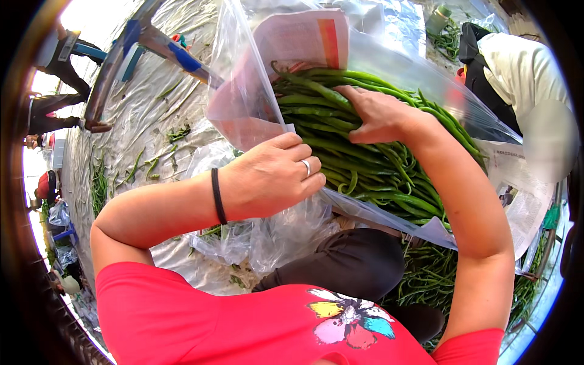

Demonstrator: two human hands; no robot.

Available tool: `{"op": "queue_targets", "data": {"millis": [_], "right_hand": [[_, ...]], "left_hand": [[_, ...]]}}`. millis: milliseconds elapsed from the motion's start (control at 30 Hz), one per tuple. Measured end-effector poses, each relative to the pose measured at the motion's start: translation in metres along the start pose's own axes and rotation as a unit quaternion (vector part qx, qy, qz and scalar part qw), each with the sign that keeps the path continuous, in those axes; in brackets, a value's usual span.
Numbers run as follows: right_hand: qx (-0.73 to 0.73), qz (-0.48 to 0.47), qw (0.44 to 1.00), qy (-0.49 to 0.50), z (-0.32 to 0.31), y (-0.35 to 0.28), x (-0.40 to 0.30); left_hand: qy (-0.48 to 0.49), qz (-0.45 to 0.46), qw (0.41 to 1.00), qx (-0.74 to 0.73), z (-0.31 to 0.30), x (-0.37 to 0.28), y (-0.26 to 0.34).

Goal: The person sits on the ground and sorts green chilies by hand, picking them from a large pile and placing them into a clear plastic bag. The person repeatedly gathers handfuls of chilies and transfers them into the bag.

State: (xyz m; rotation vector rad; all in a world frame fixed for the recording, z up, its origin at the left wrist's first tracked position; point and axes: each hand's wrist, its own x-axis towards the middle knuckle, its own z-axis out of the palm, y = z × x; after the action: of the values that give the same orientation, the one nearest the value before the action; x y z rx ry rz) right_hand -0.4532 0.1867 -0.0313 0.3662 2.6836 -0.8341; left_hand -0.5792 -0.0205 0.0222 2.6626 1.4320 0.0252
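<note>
Long green chili peppers [328,150] lie in a dense heap, mostly side by side, inside a clear plastic liner [246,68]. Printed newspaper [296,41] stands between the liner and the peppers at the far side. My left hand [283,171], with a ring and a black wristband, is closed on the liner's near-left edge. On top of the heap rests my right hand [376,112], thumb and fingers spread over the peppers. Its fingertips touch them, and no pepper is clearly gripped.
Crumpled clear plastic [273,237] lies by my dark-trousered knee [360,260]. More peppers [429,273] are heaped below right. A metal frame [169,50] rises at upper left over the pale ground sheet [137,123]. Another person [520,73] sits at right, near a bottle [439,19].
</note>
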Motion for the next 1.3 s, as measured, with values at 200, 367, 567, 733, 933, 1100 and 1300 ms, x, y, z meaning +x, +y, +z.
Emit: {"op": "queue_targets", "data": {"millis": [200,367,567,733,933,1100,1300], "right_hand": [[-0.008,0.027,1.000,0.008,0.027,-0.005,0.021],[0.122,-0.016,0.992,-0.024,0.024,0.004,0.017],[0.266,0.012,0.962,-0.061,-0.007,0.021,-0.001],[0.217,0.158,0.961,0.071,-0.034,0.021,-0.065],[0.260,0.131,0.924,0.249,-0.029,-0.005,-0.152],[0.265,0.100,0.857,0.430,0.005,-0.061,-0.244],[0.402,0.170,0.738,0.515,0.061,-0.094,-0.343]], "left_hand": [[-0.025,-0.009,0.998,-0.048,-0.004,0.006,-0.012],[0.078,-0.090,0.984,-0.134,-0.008,0.052,-0.038],[-0.115,-0.140,0.961,-0.209,0.010,0.094,-0.074],[-0.129,-0.088,0.981,-0.116,0.030,0.093,-0.079],[-0.217,-0.141,0.957,-0.134,0.013,0.122,-0.087],[-0.203,-0.199,0.943,-0.172,0.028,0.136,-0.096],[-0.255,-0.144,0.951,-0.101,0.025,0.135,-0.103]]}}
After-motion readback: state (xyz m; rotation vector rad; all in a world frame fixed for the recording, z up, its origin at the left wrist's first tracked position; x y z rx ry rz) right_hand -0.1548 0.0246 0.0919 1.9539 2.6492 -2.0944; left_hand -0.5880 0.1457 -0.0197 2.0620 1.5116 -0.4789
